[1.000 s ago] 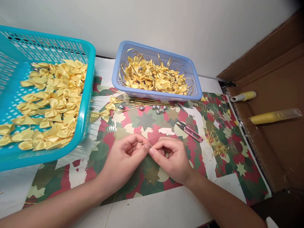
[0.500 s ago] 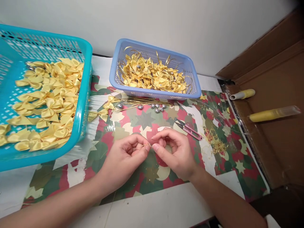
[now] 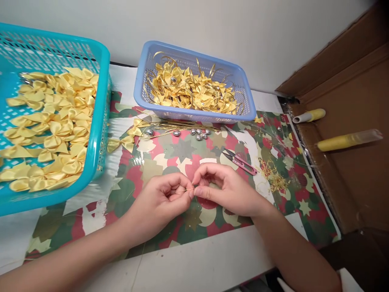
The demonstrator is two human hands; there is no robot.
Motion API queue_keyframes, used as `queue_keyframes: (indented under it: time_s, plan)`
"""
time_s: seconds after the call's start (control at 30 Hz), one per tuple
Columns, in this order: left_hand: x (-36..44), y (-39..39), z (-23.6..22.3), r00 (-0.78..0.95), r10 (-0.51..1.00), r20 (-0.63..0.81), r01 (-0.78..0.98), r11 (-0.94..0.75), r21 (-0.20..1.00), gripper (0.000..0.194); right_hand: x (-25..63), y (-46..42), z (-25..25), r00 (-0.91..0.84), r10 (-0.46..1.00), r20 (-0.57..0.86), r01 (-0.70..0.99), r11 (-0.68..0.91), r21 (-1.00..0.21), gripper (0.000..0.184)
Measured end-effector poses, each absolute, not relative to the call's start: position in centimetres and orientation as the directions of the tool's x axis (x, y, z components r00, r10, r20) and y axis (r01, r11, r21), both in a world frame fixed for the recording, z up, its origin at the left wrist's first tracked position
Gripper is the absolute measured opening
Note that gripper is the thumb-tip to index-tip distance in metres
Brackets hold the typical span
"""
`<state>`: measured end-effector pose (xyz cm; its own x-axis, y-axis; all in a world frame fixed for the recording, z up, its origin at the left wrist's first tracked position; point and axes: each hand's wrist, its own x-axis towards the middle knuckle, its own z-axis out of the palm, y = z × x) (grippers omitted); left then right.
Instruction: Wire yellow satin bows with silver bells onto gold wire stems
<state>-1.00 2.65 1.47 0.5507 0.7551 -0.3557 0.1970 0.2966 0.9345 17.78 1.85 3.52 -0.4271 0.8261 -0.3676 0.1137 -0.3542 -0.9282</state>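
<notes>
Between the thumb and finger of my left hand (image 3: pixel 170 194) a thin gold thread (image 3: pixel 187 190) is pinched, with a short piece of it showing. My right hand (image 3: pixel 226 190) meets it at the fingertips, thumb and forefinger closed at the same thread. Whatever else sits between the fingertips is too small to make out. Just beyond my right hand lies a pair of thread snips (image 3: pixel 241 163) with pink handles. Several silver beads (image 3: pixel 199 134) and a bundle of gold cords (image 3: pixel 179 127) lie farther back on the patterned sheet.
A turquoise basket (image 3: pixel 101 101) of yellow satin bows (image 3: pixel 57 129) stands at left. Behind is a blue basket (image 3: pixel 194 114) filled with bows on gold cords. Two loose bows (image 3: pixel 121 144) lie between them. Thread scraps (image 3: pixel 275 176) and a cardboard wall (image 3: pixel 349 174) are at right.
My right hand has turned flatter and its fingertips have come closer against my left. The whole view has shifted slightly, so the baskets appear a little farther left and up.
</notes>
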Motion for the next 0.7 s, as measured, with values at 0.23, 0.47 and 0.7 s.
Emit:
queue_keyframes:
  time_s: [0.23,0.47,0.7]
  plan:
    - [-1.11,2.65,1.49,0.584,0.723,-0.371,0.199,0.315,0.928,0.018,17.98,1.91,3.59,-0.447,0.799,-0.403,0.105,-0.401,-0.91,0.016]
    - [-1.08,2.64,1.38,0.596,0.708,-0.38,0.205,0.323,0.924,0.016,18.05,1.83,3.63,-0.47,0.774,-0.424,0.094,-0.434,-0.896,0.016]
    - [-1.04,2.76,1.46,0.597,0.702,-0.389,0.2,0.339,0.919,0.017,18.09,1.74,3.29,-0.499,0.754,-0.428,0.077,-0.453,-0.888,0.02]
